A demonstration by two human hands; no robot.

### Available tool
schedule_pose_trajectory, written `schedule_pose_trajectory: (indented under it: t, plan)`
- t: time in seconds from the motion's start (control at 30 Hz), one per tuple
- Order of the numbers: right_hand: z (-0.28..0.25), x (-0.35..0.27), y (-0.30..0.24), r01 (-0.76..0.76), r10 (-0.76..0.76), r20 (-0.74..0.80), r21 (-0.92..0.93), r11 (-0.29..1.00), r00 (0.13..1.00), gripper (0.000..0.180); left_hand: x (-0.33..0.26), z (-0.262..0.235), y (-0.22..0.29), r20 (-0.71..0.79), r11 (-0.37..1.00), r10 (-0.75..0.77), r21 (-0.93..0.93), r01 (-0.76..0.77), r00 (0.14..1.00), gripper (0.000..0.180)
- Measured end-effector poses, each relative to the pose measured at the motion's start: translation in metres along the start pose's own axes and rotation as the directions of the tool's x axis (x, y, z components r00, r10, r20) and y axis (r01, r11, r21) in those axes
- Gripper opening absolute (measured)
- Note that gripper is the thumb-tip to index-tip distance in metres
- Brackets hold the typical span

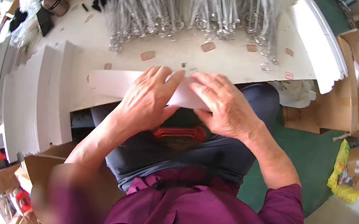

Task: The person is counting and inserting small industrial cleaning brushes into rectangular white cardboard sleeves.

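A long, narrow white carton (pixel 114 82) lies across the near edge of the table, in front of my body. My left hand (pixel 149 93) is closed over its middle, fingers on top and thumb at the near side. At its right end, my right hand (pixel 225 103) holds it with the fingers over the top and the thumb below; those fingertips are slightly blurred. Both palms hide part of the carton, so I cannot tell whether its end is folded shut.
Many clear slender tubes or rods (pixel 158 10) lie bunched along the table's far side. White cartons (pixel 34 94) are stacked at left, with more (pixel 320 40) at right beside an open cardboard box (pixel 332 98). A dark jar (pixel 55 2) stands far left. A red handle (pixel 180 132) shows between my legs.
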State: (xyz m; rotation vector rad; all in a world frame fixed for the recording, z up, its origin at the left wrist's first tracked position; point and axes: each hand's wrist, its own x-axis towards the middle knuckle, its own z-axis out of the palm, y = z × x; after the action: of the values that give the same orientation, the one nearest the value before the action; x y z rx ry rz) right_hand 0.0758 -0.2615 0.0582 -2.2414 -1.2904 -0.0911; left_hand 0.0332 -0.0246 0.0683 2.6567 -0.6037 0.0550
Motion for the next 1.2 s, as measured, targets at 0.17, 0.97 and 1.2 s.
schedule_pose_trajectory:
  t: [0.17, 0.97, 1.2]
  plan:
    - [-0.001, 0.002, 0.001, -0.176, 0.157, -0.157, -0.112, 0.978, 0.975, 0.059, 0.001, 0.004, -0.016, -0.087, 0.991, -0.020, 0.126, 0.031, 0.996, 0.068]
    - [0.019, -0.004, -0.004, -0.552, 0.670, 0.252, 0.786, 0.279, 0.698, 0.032, -0.004, 0.027, -0.013, -0.161, 0.963, 0.140, 0.250, -0.096, 0.977, 0.059]
    - [0.018, -0.002, -0.002, -0.517, 0.630, 0.316, 0.840, 0.162, 0.710, 0.031, -0.005, 0.026, -0.016, -0.198, 0.942, 0.213, 0.300, -0.148, 0.957, 0.051]
